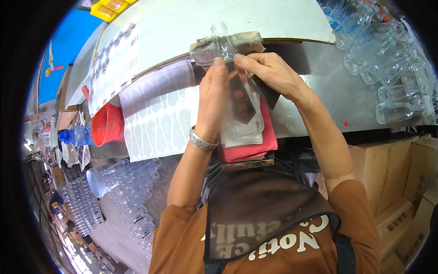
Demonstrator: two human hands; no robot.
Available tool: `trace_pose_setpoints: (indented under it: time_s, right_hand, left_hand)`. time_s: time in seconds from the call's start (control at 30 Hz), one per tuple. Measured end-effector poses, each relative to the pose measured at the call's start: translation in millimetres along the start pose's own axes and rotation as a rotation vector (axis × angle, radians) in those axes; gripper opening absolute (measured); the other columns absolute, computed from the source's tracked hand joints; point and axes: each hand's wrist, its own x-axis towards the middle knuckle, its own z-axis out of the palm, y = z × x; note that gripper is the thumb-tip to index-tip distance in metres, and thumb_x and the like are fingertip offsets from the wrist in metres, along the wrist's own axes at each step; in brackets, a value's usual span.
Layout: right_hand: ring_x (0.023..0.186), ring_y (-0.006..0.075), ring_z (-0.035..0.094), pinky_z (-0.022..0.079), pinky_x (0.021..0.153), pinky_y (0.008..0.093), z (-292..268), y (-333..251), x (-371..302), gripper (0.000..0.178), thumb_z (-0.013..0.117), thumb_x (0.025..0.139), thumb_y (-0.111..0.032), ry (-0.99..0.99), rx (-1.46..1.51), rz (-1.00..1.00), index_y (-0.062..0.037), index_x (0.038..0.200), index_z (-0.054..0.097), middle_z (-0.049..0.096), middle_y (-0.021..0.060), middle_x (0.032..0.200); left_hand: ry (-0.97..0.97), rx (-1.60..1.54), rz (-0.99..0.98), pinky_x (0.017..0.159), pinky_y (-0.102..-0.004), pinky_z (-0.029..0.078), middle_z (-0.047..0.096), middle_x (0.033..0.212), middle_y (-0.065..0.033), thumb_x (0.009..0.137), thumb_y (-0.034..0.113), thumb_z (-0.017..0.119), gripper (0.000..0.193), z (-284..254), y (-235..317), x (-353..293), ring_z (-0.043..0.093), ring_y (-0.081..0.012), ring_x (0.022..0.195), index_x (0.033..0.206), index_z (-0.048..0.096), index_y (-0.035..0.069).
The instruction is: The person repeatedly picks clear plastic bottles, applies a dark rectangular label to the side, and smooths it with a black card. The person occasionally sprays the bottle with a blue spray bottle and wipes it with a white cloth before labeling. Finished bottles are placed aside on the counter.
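A clear glass bottle (223,43) lies with its neck across a rolled grey cloth (249,41), its body toward me. My left hand (213,93) is closed along the bottle's left side, thumb near the shoulder; its other fingers are mostly hidden. At the right shoulder, my right hand (269,71) pinches with thumb and fingers at the top edge of a dark pointed label (242,102). How much of this label touches the glass I cannot tell. Below the bottle are a white pad and a folded red cloth (269,132) on a wooden block (248,165).
Sheets of pale labels (157,114) lie to the left beside a red plastic basin (106,124). Many clear bottles crowd the right bench (381,50) and the lower left (130,201). Cardboard boxes (383,173) stand at lower right. A white board (278,20) spans the far side.
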Motion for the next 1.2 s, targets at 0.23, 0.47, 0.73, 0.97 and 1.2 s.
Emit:
trace_pose_setpoints:
  time_s: [0.23,0.47,0.73,0.97,1.2]
  right_hand:
    - [0.089,0.0116,0.066,0.055,0.081,0.0262,-5.3,-24.5,-32.0,0.033,0.062,0.098,-0.026,0.274,0.335,-0.145,0.0012,0.117,0.067,0.070,0.0085,0.102]
    - [0.086,0.0307,0.066,0.054,0.078,0.0369,1.9,-71.8,-8.1,0.021,0.065,0.082,0.000,0.371,-0.708,-0.860,-0.0010,0.104,0.065,0.066,0.0141,0.096]
    - [0.082,0.0310,0.066,0.055,0.077,0.0372,20.4,-54.7,-27.8,0.021,0.064,0.081,0.000,0.118,-0.754,-0.788,-0.0034,0.101,0.068,0.067,0.0115,0.090]
    - [0.090,0.0276,0.065,0.054,0.085,0.0384,14.1,-48.2,-73.2,0.021,0.069,0.075,-0.004,-0.202,-0.387,-0.685,-0.0068,0.096,0.071,0.069,0.0084,0.096]
    - [0.096,0.0257,0.066,0.055,0.084,0.0343,-13.7,-18.4,-52.0,0.024,0.065,0.074,0.000,0.037,-0.353,-0.803,-0.0034,0.097,0.067,0.069,0.0113,0.102]
  left_hand:
    - [0.045,-0.040,0.080,0.107,-0.0391,0.042,0.052,0.142,-0.0213,0.104,0.047,0.047,0.069,-21.5,9.6,-35.9,0.051,-0.0259,0.131,0.147,0.037,-0.006]
    - [-0.083,0.674,0.483,0.116,-0.0426,0.032,0.035,0.156,-0.0257,0.069,0.020,0.087,0.115,-26.6,-1.8,-89.3,0.039,-0.0357,0.142,0.155,0.016,-0.008]
    - [0.067,0.704,0.506,0.105,-0.0412,0.045,0.049,0.144,-0.0224,0.067,0.010,0.087,0.115,-19.2,-19.9,-97.4,0.055,-0.0324,0.126,0.157,0.015,-0.002]
    - [0.000,0.674,0.476,0.099,-0.0392,0.049,0.047,0.149,-0.0219,0.070,0.008,0.084,0.118,-26.0,-20.3,-97.8,0.060,-0.0282,0.119,0.159,0.006,-0.001]
    - [-0.005,0.683,0.521,0.102,-0.0380,0.047,0.050,0.147,-0.0174,0.070,0.004,0.080,0.112,-21.4,-18.4,-94.1,0.060,-0.0281,0.119,0.157,0.011,-0.004]
